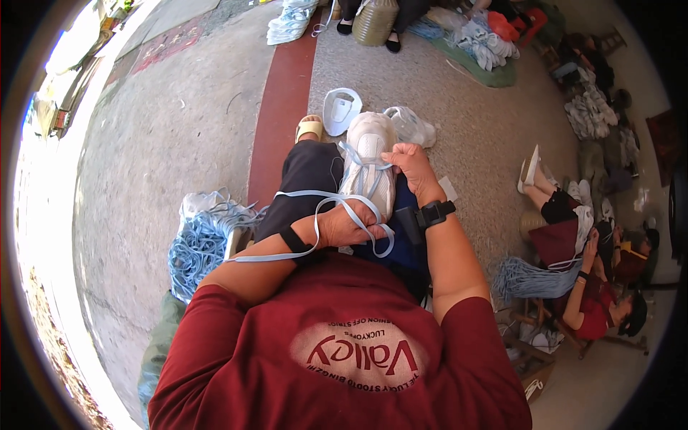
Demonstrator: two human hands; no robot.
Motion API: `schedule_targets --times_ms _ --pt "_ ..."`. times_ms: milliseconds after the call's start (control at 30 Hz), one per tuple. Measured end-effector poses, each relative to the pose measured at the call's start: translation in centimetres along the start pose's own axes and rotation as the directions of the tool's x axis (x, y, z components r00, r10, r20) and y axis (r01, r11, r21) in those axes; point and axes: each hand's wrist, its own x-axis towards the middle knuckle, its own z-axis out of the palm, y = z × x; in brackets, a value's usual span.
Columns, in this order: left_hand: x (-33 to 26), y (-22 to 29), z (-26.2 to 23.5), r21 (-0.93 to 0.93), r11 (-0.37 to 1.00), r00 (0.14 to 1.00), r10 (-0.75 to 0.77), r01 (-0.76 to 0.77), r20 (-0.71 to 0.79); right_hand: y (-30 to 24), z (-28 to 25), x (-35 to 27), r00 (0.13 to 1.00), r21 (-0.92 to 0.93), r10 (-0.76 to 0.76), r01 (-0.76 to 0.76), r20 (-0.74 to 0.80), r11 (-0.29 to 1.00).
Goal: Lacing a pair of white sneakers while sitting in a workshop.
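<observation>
A white mesh sneaker [370, 154] rests on my lap, its toe pointing away from me. Light-blue lace crosses its upper. My right hand [412, 166] pinches the shoelace [380, 167] at the right side of the lacing. Near the shoe's collar, my left hand [351, 225] is closed, with loose blue lace looped over and around it. What lies under its fingers is partly hidden. One long lace end trails left across my left forearm.
A heap of blue laces [204, 236] lies at my left. Beyond my knees are a white shoe-shaped piece [341, 111] and a clear plastic-wrapped item [412, 125]. A co-worker [598, 301] sits at right by hanging blue laces [539, 277]. More shoes [484, 41] are piled at the far right.
</observation>
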Motion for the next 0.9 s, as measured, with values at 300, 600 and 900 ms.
schedule_targets --times_ms 300,600,900 --pt "-1.1 7.5 -1.8 -0.474 0.873 0.989 -0.051 0.113 0.142 -2.1 3.0 1.3 0.98 -0.862 -0.11 -0.091 -0.167 0.499" --pt "-5.2 13.9 1.5 -0.493 0.858 0.895 0.325 -0.144 0.305 0.0 2.6 1.5 0.939 -0.861 -0.306 0.025 -0.154 0.509" --pt "-4.8 14.7 0.6 0.011 0.831 0.83 0.557 -0.557 -0.033 1.3 1.1 -3.2 0.951 -0.406 -0.266 0.182 -0.16 0.896"
